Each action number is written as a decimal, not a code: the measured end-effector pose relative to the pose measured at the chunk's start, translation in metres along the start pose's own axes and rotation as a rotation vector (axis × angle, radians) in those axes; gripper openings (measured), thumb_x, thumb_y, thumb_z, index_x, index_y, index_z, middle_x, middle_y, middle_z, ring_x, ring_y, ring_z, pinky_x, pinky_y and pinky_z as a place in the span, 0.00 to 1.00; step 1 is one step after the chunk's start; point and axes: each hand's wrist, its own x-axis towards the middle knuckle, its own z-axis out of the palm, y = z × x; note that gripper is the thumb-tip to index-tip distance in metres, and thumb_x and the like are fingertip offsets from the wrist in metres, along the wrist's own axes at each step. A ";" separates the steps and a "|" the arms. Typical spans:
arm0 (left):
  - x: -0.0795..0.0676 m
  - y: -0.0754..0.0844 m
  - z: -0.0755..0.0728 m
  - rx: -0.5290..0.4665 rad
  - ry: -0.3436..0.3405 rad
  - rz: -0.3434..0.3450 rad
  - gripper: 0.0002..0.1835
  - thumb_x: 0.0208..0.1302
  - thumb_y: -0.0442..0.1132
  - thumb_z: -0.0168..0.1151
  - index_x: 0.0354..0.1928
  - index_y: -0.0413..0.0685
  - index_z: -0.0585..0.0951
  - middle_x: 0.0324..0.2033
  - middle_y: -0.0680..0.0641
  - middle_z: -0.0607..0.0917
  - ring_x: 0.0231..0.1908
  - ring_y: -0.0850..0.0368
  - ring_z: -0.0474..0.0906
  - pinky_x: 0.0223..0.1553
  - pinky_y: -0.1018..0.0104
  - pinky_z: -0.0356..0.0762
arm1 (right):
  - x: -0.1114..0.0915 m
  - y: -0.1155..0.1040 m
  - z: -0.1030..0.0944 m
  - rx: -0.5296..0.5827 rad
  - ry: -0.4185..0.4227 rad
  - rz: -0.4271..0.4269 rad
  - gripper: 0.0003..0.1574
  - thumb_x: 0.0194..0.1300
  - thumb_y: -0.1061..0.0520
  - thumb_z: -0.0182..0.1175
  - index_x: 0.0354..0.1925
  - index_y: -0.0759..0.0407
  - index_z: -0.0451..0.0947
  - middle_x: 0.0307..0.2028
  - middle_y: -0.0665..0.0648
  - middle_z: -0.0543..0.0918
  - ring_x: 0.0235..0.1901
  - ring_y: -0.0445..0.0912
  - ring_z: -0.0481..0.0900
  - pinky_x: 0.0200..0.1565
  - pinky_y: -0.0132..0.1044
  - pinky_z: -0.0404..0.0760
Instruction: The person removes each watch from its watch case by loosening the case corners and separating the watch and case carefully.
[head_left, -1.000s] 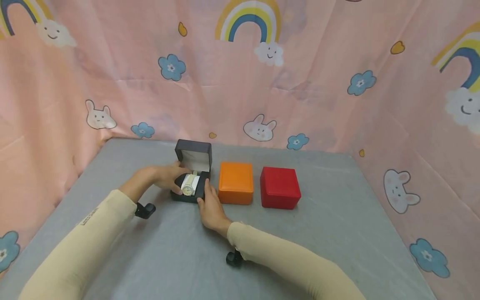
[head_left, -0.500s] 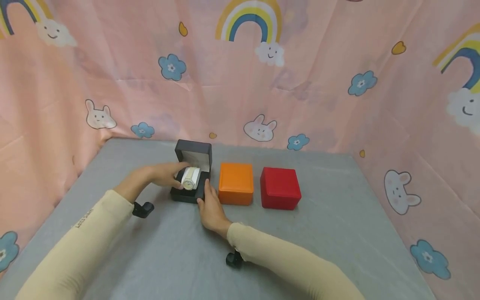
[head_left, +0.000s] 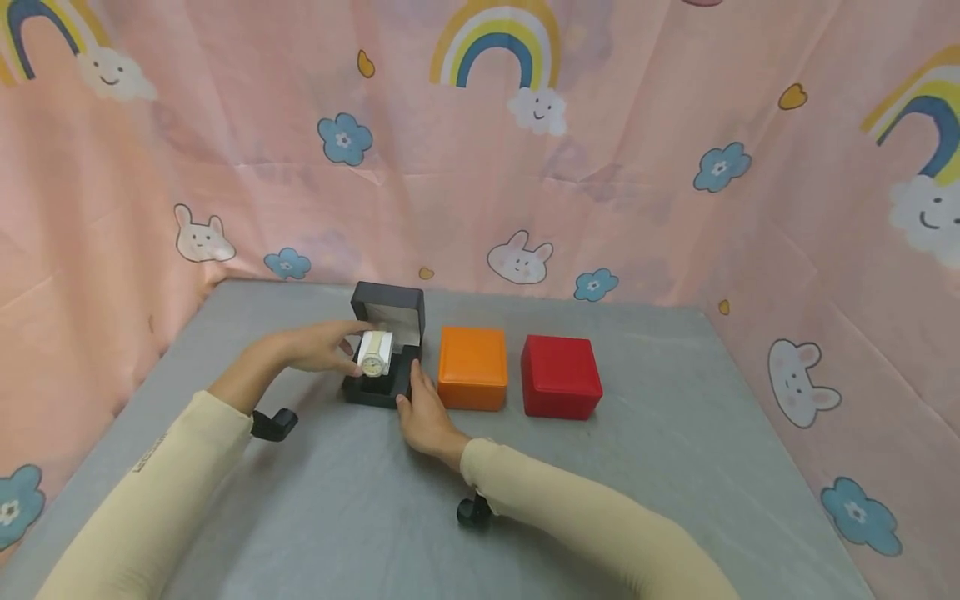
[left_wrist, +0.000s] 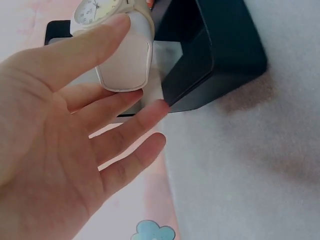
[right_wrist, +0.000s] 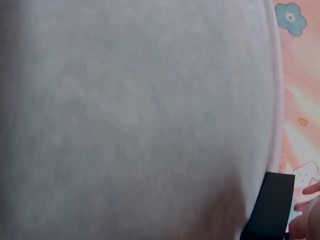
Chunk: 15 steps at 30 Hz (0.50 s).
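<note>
One watch [head_left: 376, 353] up from one box [head_left: 371, 398]

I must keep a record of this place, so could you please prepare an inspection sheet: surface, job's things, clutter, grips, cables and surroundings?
Surface: grey, cloth-like tabletop.
Job's things: pale watch around a white cushion, held over the black box, whose lid stands open.
Clutter: orange box and red box, both closed, standing apart to the black box's right.
Grips: left grip pinches the white cushion; right grip rests along the black box's right side.
Cables: nothing seen.
Surroundings: pink curtain printed with rainbows, rabbits and flowers.
</note>
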 end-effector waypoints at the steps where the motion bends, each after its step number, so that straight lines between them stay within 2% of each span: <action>1: -0.002 0.000 0.000 -0.011 0.009 0.001 0.43 0.68 0.44 0.66 0.77 0.34 0.56 0.72 0.28 0.66 0.62 0.36 0.75 0.56 0.46 0.79 | 0.000 0.000 -0.002 -0.003 -0.016 -0.005 0.41 0.80 0.58 0.46 0.79 0.69 0.40 0.80 0.68 0.49 0.80 0.57 0.51 0.78 0.52 0.54; 7: -0.009 -0.005 0.001 -0.126 0.030 0.057 0.43 0.71 0.44 0.63 0.76 0.30 0.55 0.73 0.28 0.64 0.61 0.38 0.77 0.57 0.48 0.81 | 0.000 -0.002 -0.011 -0.002 -0.085 -0.026 0.43 0.79 0.53 0.48 0.79 0.70 0.42 0.79 0.69 0.48 0.80 0.58 0.50 0.78 0.52 0.53; 10: -0.011 -0.007 0.003 -0.193 0.046 0.099 0.41 0.72 0.42 0.62 0.76 0.27 0.54 0.72 0.27 0.64 0.63 0.36 0.76 0.59 0.46 0.80 | -0.001 -0.004 -0.014 0.014 -0.092 -0.003 0.45 0.78 0.50 0.49 0.79 0.70 0.42 0.79 0.69 0.49 0.80 0.58 0.50 0.78 0.52 0.53; 15: -0.017 -0.009 0.007 -0.278 0.109 0.124 0.39 0.72 0.42 0.61 0.75 0.29 0.57 0.72 0.28 0.66 0.66 0.33 0.74 0.63 0.43 0.76 | -0.006 -0.010 -0.021 0.047 -0.113 0.050 0.47 0.77 0.45 0.51 0.80 0.64 0.44 0.80 0.66 0.52 0.79 0.57 0.52 0.78 0.54 0.54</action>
